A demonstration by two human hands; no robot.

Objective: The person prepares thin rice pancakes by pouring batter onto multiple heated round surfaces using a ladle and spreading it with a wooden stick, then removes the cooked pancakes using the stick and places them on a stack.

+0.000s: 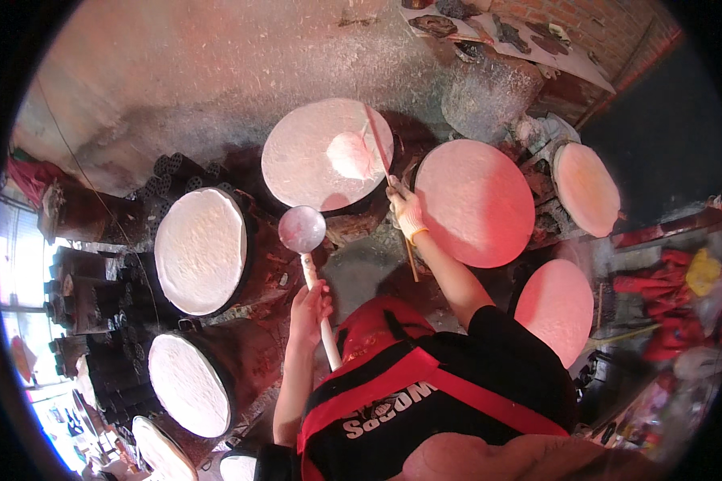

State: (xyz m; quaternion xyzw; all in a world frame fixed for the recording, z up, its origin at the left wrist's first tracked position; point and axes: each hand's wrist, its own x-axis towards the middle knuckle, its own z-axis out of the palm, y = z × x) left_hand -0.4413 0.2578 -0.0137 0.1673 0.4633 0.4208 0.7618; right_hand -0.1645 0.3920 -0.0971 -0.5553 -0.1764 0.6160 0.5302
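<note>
My left hand [310,306] is closed around the pale handle of a metal ladle [301,229], whose round bowl is up near the lower edge of a large round griddle [295,153]. In a knit work glove with an orange cuff, my right hand [406,207] grips a long thin stick [378,141] that reaches over this griddle's right side. A pale layer covers the griddle, with a brighter white patch [350,156] of what looks like batter beside the stick. Another covered round griddle [475,203] is just right of my gloved hand.
More round griddles with pale layers stand at left [200,251], lower left [189,386], right [553,312] and far right [586,189]. Stacked perforated coal briquettes [177,165] lie behind the left ones. A soot-marked wall [234,72] rises behind; a crusted drum [487,90] is at upper right.
</note>
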